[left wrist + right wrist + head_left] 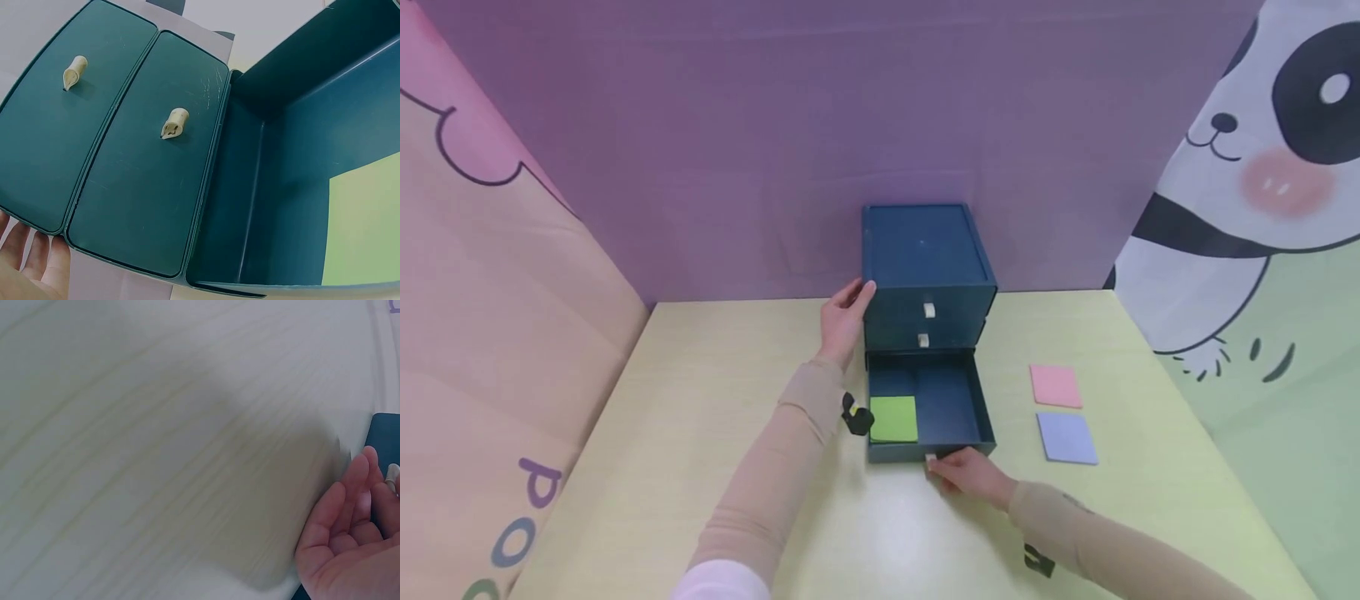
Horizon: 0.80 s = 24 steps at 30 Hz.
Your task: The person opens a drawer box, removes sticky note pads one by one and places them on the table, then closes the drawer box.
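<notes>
A dark blue drawer cabinet (pixel 925 246) stands against the back wall, its bottom drawer (pixel 951 408) pulled out. In that drawer, at the front left, lies a green square pad of paper (pixel 893 418). My left hand (pixel 842 321) rests against the cabinet's left side near the upper front corner; in the left wrist view its fingers (pixel 57 265) touch the edge. With my right hand (pixel 973 475) I pinch the small white knob (pixel 931 460) on the bottom drawer's front. Two upper drawers are closed, each with a white knob (pixel 175 123).
On the table (pixel 737 375) right of the drawer lie a pink square pad (pixel 1056 386) and a blue-violet square pad (pixel 1067 437). A purple cloth (pixel 737 150) hangs behind the cabinet, and printed cloths hang on both sides, one showing a panda (pixel 1225 192).
</notes>
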{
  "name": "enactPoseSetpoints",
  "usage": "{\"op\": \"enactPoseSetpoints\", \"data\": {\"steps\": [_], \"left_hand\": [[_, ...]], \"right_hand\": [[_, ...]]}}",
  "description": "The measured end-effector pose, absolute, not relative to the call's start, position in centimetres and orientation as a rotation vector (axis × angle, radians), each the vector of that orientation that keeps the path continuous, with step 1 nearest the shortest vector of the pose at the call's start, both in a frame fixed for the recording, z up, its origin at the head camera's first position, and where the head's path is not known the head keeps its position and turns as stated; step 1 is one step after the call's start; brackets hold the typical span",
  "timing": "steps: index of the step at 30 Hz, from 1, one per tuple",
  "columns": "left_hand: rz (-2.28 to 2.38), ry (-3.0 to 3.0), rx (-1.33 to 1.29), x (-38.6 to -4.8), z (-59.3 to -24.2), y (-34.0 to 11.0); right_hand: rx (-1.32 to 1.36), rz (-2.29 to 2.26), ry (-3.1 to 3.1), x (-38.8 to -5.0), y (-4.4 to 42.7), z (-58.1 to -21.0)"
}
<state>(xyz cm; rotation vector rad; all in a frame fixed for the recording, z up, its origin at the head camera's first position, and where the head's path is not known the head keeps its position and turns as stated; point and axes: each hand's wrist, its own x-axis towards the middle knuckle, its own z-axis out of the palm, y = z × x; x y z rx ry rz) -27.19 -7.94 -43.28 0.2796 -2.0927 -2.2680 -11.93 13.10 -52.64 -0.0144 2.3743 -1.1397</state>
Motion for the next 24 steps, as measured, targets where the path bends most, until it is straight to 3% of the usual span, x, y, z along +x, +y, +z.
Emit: {"op": "enactPoseSetpoints", "data": {"steps": [10, 17, 24], "left_hand": [[-2.279, -2.045, 0.250, -27.3, -43.5, -7.9], [-2.267, -2.084, 0.249, -27.1, -43.4, -7.9], [-2.256, -2.096, 0.258, -27.1, -43.3, -8.0]], "right_hand": [[-0.209, -0.924, 2.220, -12.4, 13.7, -51.2], [-0.503, -0.647, 2.180, -14.4, 12.7, -46.8], [-0.539, -0.731, 2.223, -18.1, 11.3, -42.6]]}}
